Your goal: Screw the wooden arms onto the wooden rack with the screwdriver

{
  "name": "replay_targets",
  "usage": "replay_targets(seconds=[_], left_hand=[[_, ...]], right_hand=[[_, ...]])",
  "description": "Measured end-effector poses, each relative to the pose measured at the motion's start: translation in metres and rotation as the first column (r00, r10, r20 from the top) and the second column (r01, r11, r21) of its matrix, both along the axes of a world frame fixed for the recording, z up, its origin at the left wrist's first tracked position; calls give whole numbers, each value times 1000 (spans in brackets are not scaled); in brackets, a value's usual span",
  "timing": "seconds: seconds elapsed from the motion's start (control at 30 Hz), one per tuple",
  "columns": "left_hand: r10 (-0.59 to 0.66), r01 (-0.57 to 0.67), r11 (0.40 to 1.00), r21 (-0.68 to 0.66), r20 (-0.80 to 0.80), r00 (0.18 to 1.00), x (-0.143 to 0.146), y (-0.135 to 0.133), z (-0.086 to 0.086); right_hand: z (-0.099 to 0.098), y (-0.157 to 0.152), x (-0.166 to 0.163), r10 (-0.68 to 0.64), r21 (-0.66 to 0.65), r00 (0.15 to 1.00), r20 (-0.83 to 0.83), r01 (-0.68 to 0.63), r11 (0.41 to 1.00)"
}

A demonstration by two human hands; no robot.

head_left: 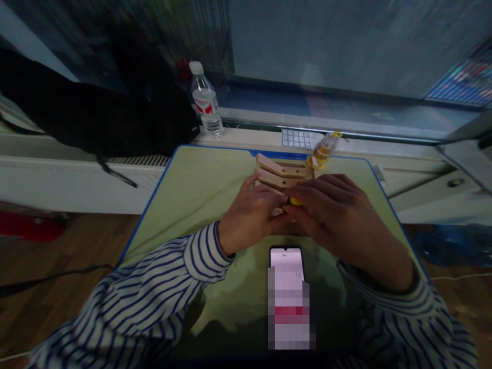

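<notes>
A small wooden assembly (285, 173) of bent, light-coloured slats with round holes stands on the table in front of me. My left hand (251, 212) is closed around its near left side, fingertips against the slats. My right hand (336, 218) pinches a small yellow piece with a dark end (295, 201), close to my left fingers at the near side of the wood. Most of the yellow piece is hidden by the fingers, so its kind is unclear. Both hands partly cover the lower part of the wooden assembly.
A phone (285, 256) with a lit screen lies nearer me on the pale green table (172, 205). Behind the table, a water bottle (207, 100) stands at left beside a black bag (96, 113). A yellow-labelled plastic package (325, 149) is at the far right edge.
</notes>
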State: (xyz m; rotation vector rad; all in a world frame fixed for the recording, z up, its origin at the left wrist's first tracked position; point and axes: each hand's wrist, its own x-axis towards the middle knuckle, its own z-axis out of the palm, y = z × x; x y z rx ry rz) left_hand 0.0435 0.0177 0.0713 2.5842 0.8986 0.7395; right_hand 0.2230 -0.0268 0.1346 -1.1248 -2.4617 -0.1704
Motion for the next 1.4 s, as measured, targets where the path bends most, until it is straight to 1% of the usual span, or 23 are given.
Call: replay_targets(seconds=[0.17,0.33,0.53,0.8,1.13,1.23,1.4], left_hand=[[-17,17,1000,-12,-12,1000,-1,0,0],[-29,29,999,17,1,1000,-2,0,0],[-47,47,999,23,-26,999,-2,1,0],[-83,83,996,26,-5,997,-2,3,0],[-115,115,993,-29,-3,993,-2,2,3],[-123,123,992,-35,4,992,-2,2,2],[-111,111,993,-45,17,994,-2,2,3]], right_hand=[[3,-4,1,42,-51,999,-33,-44,998],[2,-5,2,69,-49,997,-27,-70,996],[2,-3,3,45,-54,999,-27,-47,997],[1,-2,2,27,-30,1000,-5,-27,999],[1,0,-1,10,-20,1000,9,-10,1000],[0,1,-2,11,5,1000,-1,-11,1000],[-2,2,1,19,2,1000,-7,-19,1000]])
